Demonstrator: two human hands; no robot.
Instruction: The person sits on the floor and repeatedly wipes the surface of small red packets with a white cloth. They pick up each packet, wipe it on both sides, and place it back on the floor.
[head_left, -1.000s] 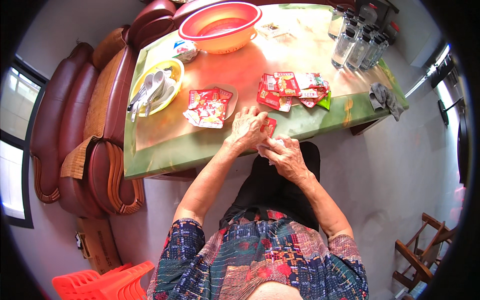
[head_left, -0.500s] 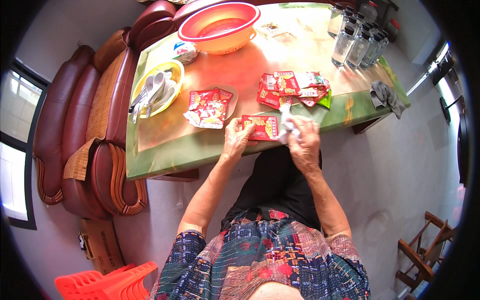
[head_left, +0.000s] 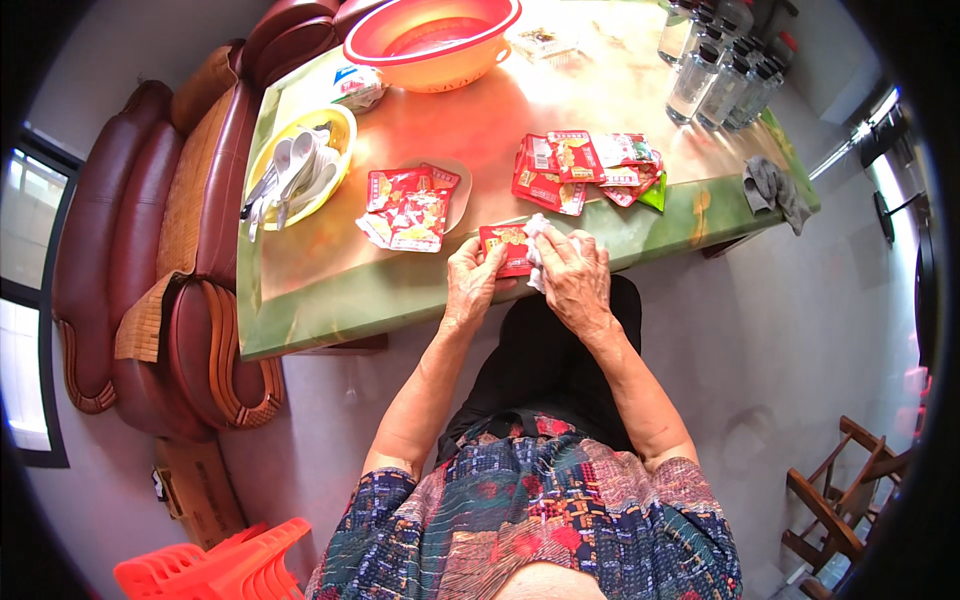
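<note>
Over the near edge of the table, my left hand (head_left: pixel 474 281) pinches the left end of a red packet (head_left: pixel 504 250). My right hand (head_left: pixel 575 282) is closed on a crumpled white cloth (head_left: pixel 537 240), which presses on the packet's right half and covers part of it. Ahead and to the right lies a pile of red packets (head_left: pixel 560 172), with a green packet (head_left: pixel 654 192) at its edge. To the left, several more red packets (head_left: pixel 412 212) overlap a pale plate (head_left: pixel 459 204).
A yellow basket (head_left: pixel 342 150) of spoons stands at the table's left, behind it a wrapped package (head_left: pixel 358 88) and a large red-orange basin (head_left: pixel 430 70). Several dark-capped bottles (head_left: pixel 722 95) stand far right; a grey rag (head_left: pixel 775 196) hangs over the right edge. Red stools (head_left: pixel 220 565) stand lower left.
My right hand has moved left with the white cloth, from beside the packet's right end onto its face. My left hand keeps its hold. The whole view has shifted slightly.
</note>
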